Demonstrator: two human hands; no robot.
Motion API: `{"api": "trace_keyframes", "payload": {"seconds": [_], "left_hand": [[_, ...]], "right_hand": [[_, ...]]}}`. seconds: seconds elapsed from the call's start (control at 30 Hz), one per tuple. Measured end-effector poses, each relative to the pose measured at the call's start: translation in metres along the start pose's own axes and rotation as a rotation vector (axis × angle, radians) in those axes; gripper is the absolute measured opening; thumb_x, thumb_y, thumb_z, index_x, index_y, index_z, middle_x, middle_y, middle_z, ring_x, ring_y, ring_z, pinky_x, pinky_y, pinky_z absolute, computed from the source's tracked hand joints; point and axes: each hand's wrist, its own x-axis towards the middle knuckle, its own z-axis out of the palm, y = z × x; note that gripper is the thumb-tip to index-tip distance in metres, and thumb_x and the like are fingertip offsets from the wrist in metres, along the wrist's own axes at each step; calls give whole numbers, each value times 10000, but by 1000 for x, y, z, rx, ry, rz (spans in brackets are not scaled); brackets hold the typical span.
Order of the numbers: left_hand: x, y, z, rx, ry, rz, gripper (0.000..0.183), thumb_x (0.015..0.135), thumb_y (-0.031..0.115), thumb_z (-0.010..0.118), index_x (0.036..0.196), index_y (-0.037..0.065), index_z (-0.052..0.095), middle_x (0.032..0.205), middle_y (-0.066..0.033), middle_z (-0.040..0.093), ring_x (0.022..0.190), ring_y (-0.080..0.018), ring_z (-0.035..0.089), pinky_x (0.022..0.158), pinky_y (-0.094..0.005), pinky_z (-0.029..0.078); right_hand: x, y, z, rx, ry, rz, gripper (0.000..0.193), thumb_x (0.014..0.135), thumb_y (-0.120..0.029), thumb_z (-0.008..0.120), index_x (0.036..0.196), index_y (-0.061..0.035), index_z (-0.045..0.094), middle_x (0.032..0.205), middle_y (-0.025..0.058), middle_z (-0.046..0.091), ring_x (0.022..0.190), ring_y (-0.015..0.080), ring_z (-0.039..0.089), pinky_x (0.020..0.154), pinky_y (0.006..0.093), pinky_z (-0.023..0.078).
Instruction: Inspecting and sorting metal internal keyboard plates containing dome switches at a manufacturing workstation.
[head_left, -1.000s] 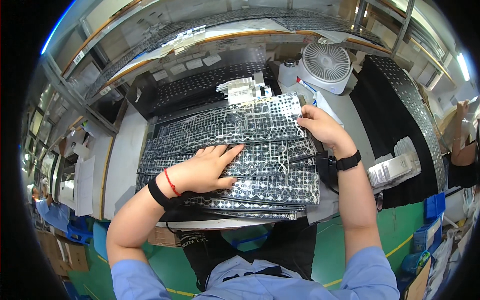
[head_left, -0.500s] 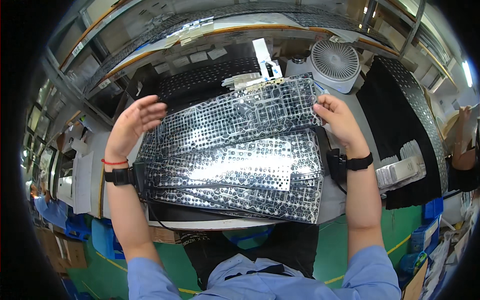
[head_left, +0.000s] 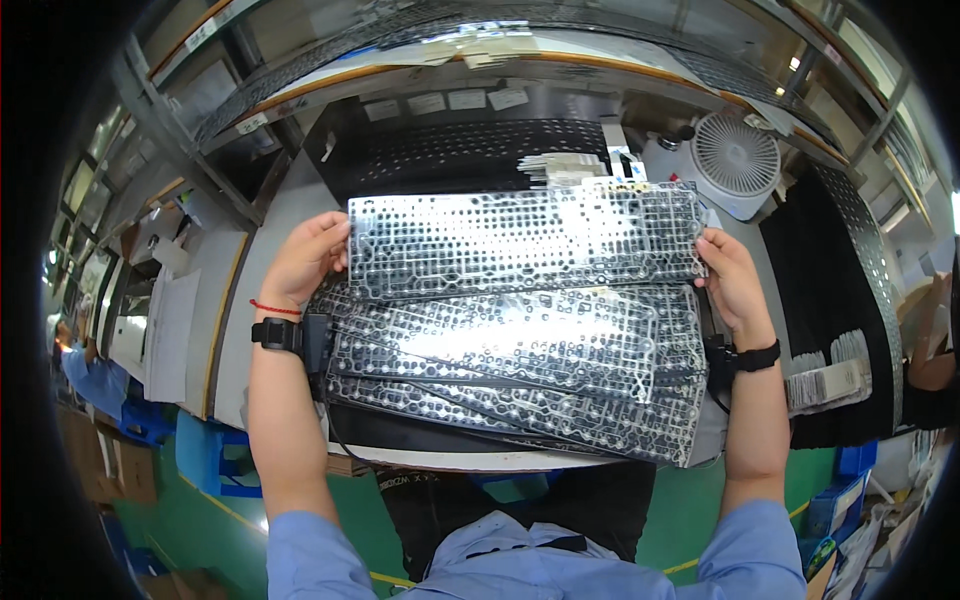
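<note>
A long, glossy keyboard membrane sheet [head_left: 520,245] with rows of dots and holes is stretched level between my two hands. My left hand [head_left: 310,258] pinches its left end, thumb and fingers closed on the edge. At the opposite end, my right hand [head_left: 732,272] grips the right edge in the same way. Below the held sheet lies an untidy stack of similar membrane sheets [head_left: 600,425], fanned at slightly different angles. Bright glare washes out the middle of the top one.
A white fan [head_left: 737,165] stands at the back right. White strips [head_left: 560,168] are piled behind the held sheet. Black perforated panels [head_left: 430,155] lie at the back, and more on black cloth [head_left: 820,290] at right, near bundled white pieces [head_left: 830,378]. A shelf [head_left: 560,75] spans the rear.
My left hand has come to the membrane sheet's left end and closed on it. The sheet has turned from slanting to nearly level. My right hand keeps hold of its right end.
</note>
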Motion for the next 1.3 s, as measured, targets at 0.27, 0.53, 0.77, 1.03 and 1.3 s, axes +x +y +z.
{"api": "trace_keyframes", "payload": {"seconds": [0.27, 0.53, 0.77, 1.03, 1.3], "left_hand": [[-3, 6, 3, -69, 103, 53, 136, 989, 211, 553, 943, 88, 589, 632, 66, 477, 546, -23, 412, 508, -186, 323], [-7, 7, 10, -208, 170, 48, 265, 1030, 319, 465, 1043, 80, 581, 890, -18, 689, 702, -73, 629, 547, -161, 429], [-6, 5, 23, 3, 161, 21, 122, 961, 176, 592, 1029, 76, 598, 840, 55, 627, 680, 4, 538, 572, -162, 410], [1, -5, 11, -14, 124, -27, 175, 989, 174, 549, 1124, 63, 554, 862, 47, 605, 597, 8, 472, 491, -120, 378], [8, -21, -13, -236, 303, 139, 377, 998, 187, 542, 1344, 46, 492, 1058, -21, 625, 826, -85, 604, 721, -185, 496]], "right_hand": [[-2, 1, -3, -50, 28, -139, 159, 983, -188, 584, 1021, -35, 610, 711, -67, 558, 480, 5, 417, 429, 161, 281], [-8, -5, 15, 23, 128, -330, 239, 1034, -244, 474, 1027, -37, 592, 761, -14, 594, 578, 34, 509, 477, 170, 369], [-11, -6, 14, -106, 49, -315, 219, 897, 0, 635, 1110, -29, 594, 964, 13, 625, 711, 18, 562, 570, 158, 403], [-13, -5, 16, -125, 17, -379, 276, 917, -26, 616, 1187, -4, 567, 1081, 37, 602, 733, 36, 568, 581, 161, 413], [-16, -15, 20, -94, -1, -290, 343, 957, -111, 589, 1272, 3, 516, 1023, 47, 616, 795, 86, 586, 704, 212, 481]]}}
